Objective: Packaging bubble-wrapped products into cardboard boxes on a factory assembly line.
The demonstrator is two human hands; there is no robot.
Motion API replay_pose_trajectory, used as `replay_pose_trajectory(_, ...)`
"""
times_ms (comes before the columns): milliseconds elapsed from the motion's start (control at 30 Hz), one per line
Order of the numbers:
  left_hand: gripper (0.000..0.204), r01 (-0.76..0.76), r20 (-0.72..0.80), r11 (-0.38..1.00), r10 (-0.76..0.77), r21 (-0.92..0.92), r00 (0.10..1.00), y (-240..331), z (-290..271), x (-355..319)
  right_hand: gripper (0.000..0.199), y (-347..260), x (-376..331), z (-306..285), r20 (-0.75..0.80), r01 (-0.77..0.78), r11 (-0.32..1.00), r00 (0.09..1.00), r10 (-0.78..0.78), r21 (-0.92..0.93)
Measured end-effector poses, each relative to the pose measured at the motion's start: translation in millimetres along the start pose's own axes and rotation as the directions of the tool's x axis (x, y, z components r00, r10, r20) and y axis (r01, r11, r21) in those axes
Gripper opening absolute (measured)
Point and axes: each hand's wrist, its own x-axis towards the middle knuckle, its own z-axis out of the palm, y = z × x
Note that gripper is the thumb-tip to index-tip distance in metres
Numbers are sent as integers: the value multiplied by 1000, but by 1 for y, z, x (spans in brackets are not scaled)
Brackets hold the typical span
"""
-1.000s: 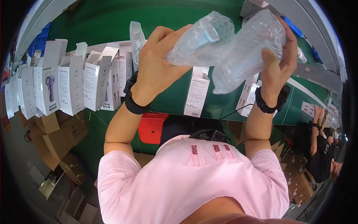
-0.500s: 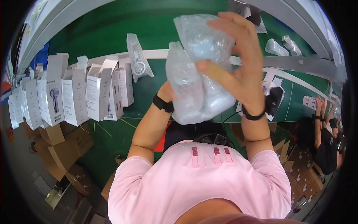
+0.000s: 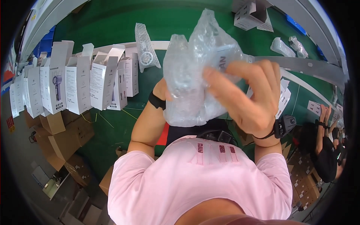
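A: Where is the left hand [image 3: 161, 90]?
B: At the near left edge of two upright bubble-wrap pouches, the left pouch [image 3: 179, 80] and the right pouch [image 3: 202, 32], grasping them side by side above the desk [image 3: 165, 22]. Its fingers are out of sight behind the wrap.
A: And the right hand [image 3: 249, 97]?
B: On the pouches' right side, nearer the camera, fingers bent and thumb apart, reaching across the right pouch. It's blurred, so I can't tell whether it grips the wrap or only passes over it.
A: What do the pouches contain?
B: The layers cloud it. In the right one, something pale blue with dark lettering shows partly; the left one's contents I can't make out.
A: Around the hands?
B: A bubble-wrapped handheld fan [image 3: 146, 56] lies left of the pouches, its round head showing. Beyond it stands a row of white cartons [image 3: 78, 86], overlapping, several with flaps up. Behind the right wrist, white boxes [image 3: 284, 98] are partly covered.
A: Farther out?
B: An open white box [image 3: 247, 17] at upper right, cut off by the frame, two small bubble-wrapped packs [image 3: 281, 47] near it, and a co-worker [image 3: 325, 159] at the far right, squeezed by the lens.
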Motion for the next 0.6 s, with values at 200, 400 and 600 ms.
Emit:
replay_pose_trajectory(200,82,-246,165,968,252,-56,954,64,36,-17,40,11,0,11,39,24,998,999,-26,54)
replay_pose_trajectory(400,76,-152,87,988,150,11,985,82,41,-13,40,29,-3,16,132,-20,979,991,-7,203)
replay_pose_trajectory(600,71,-131,111,987,140,-88,984,92,39,-14,119,53,11,20,283,-532,533,830,481,658)
